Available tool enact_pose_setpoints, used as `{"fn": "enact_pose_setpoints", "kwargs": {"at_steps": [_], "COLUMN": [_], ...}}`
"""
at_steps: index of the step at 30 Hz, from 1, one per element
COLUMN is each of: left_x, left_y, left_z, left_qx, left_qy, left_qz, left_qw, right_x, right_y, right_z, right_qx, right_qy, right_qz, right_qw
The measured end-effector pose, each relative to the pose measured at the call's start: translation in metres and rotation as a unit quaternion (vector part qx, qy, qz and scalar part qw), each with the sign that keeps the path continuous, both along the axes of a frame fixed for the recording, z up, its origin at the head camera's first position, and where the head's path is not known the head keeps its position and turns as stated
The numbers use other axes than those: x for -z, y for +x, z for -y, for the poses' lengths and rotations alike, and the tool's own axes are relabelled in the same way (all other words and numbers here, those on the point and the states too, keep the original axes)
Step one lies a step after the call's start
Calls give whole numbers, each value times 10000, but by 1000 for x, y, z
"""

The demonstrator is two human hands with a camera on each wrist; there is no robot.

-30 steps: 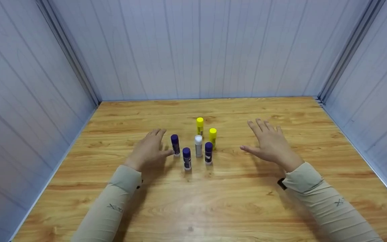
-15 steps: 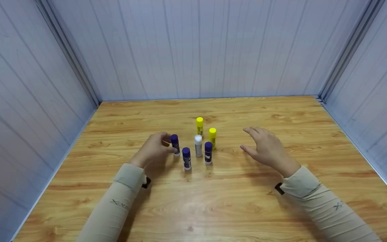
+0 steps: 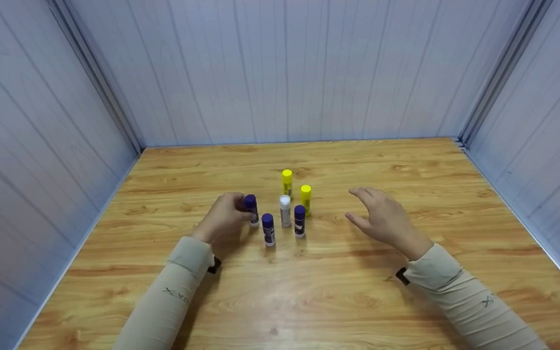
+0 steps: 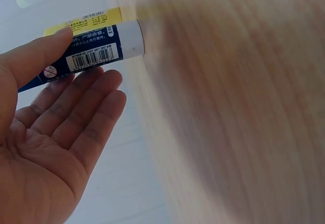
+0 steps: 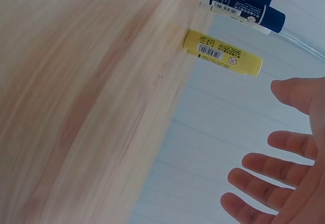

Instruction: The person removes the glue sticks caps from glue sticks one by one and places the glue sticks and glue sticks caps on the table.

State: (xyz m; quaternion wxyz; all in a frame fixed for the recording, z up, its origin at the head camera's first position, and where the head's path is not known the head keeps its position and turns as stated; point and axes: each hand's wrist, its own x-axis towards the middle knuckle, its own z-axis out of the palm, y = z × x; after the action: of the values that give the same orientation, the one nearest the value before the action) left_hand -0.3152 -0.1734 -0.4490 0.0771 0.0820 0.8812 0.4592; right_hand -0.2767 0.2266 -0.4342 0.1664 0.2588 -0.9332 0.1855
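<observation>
At the left of a cluster of upright glue sticks, my left hand [image 3: 224, 214] holds a dark purple glue stick [image 3: 250, 202] between thumb and fingers. The left wrist view shows the thumb on this barcoded stick [image 4: 94, 59], fingertips at its other side. Its white base looks to be at the table. Two more purple glue sticks, one nearer [image 3: 269, 231] and one to the right [image 3: 300, 222], flank a white-capped one [image 3: 285, 214]. Behind stand two yellow glue sticks, a front one [image 3: 306, 195] and a farther one [image 3: 287, 181]. My right hand [image 3: 384, 216] hovers right of them, fingers relaxed, holding nothing.
The wood-grain tabletop [image 3: 280, 301] is bounded by a pale panelled back wall [image 3: 270, 73] and side walls, left [image 3: 27, 146] and right [image 3: 542, 146]. The sticks stand close together near the middle of the table.
My left hand has moved right to the leftmost purple glue stick and closed its thumb and fingers on it. My right hand's fingers have drawn in slightly. The sticks keep their places.
</observation>
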Motion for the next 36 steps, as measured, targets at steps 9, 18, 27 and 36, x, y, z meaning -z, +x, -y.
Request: {"fn": "enact_pose_setpoints", "kwargs": {"at_steps": [9, 18, 27, 36], "left_x": [2, -11, -38, -63], "left_y": [1, -1, 5, 22], "left_z": [-2, 1, -7, -26], "left_qx": [-94, -409, -319, 154], "left_qy": [248, 604, 748, 634], "left_qz": [-20, -432, -977, -1781], "left_qw": [9996, 9964, 9919, 9818], "right_x": [-2, -15, -37, -51], "right_y": [-2, -9, -15, -11], "right_z": [-4, -11, -12, -1], "right_qx": [75, 223, 5, -201], "right_qy": [-34, -518, -1413, -1965], "right_qz": [6, 367, 234, 113], "right_qw": [10000, 9977, 9897, 9802]}}
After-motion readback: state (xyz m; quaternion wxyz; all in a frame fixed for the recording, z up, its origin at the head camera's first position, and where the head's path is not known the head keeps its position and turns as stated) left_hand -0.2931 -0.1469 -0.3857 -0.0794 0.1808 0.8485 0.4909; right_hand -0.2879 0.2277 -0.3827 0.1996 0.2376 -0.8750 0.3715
